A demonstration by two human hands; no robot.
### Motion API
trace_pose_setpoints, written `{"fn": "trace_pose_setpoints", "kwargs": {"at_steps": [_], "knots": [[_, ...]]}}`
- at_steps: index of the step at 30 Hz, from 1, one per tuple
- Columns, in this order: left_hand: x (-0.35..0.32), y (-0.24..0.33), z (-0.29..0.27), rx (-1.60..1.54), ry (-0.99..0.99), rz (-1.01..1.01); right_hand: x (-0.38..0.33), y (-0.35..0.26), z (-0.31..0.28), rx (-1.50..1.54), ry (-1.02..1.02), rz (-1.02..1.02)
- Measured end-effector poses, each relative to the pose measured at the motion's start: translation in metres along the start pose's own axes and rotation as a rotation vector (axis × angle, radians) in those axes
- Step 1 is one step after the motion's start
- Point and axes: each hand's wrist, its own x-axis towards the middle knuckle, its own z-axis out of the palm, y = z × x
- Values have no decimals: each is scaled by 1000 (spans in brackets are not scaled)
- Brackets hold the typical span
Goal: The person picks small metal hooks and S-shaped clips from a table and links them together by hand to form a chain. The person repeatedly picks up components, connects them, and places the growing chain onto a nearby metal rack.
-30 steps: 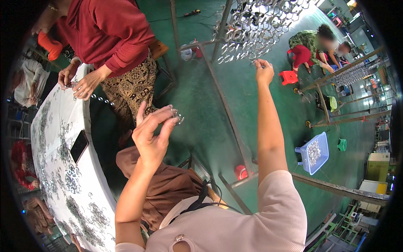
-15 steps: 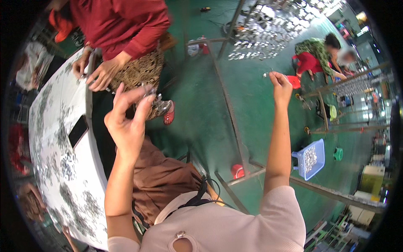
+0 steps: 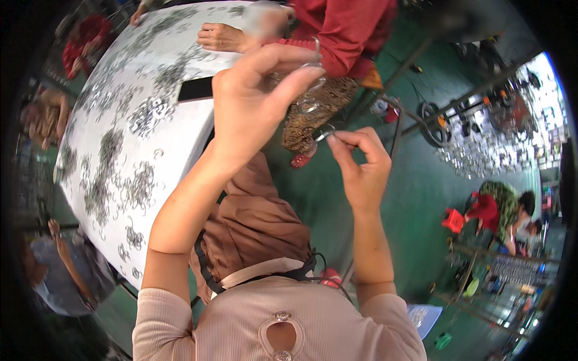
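Note:
My left hand (image 3: 256, 99) is raised in front of me, thumb and fingers closed on several shiny curved metal pieces (image 3: 310, 99) that hang below the fingertips. Just to the right and lower, my right hand (image 3: 367, 165) pinches a small shiny metal piece (image 3: 324, 136) between thumb and finger. Its exact kind is too small to make out. At left, a white-covered table (image 3: 174, 141) carries many scattered small curved metal pieces (image 3: 141, 183). A black phone (image 3: 195, 89) lies near its edge, partly behind my left hand.
A co-worker in a red top (image 3: 346, 36) sits at the table ahead, a hand (image 3: 223, 37) on it. Others are along its far side. Metal racks with hanging shiny pieces (image 3: 481, 156) stand at right. A crouching person (image 3: 500, 207), a red stool (image 3: 453, 220) and a blue basket (image 3: 424, 319) are beyond.
The view has swung, bringing more of the table into sight. My right hand has come from far right to beside my left, still pinching a small piece. My left hand keeps its metal pieces.

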Motion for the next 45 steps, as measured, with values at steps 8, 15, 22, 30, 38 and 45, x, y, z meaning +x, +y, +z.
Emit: {"fn": "trace_pose_setpoints", "kwargs": {"at_steps": [8,15,22,30,38,45], "knots": [[-21,2,-78,357,103,-8,16,-20,90,154,-255,-125],[-57,-12,-129,431,346,-17,4,-32,155,164,-506,-139],[-108,-17,-169,529,450,-71,-30,-25,206,187,-696,-191],[-175,-33,-196,621,408,-181,-71,-19,222,163,-762,-93],[-220,-48,-192,630,387,-210,-80,-55,221,186,-756,-189],[-237,-64,-195,592,283,-294,-95,-32,229,130,-719,-107]]}}
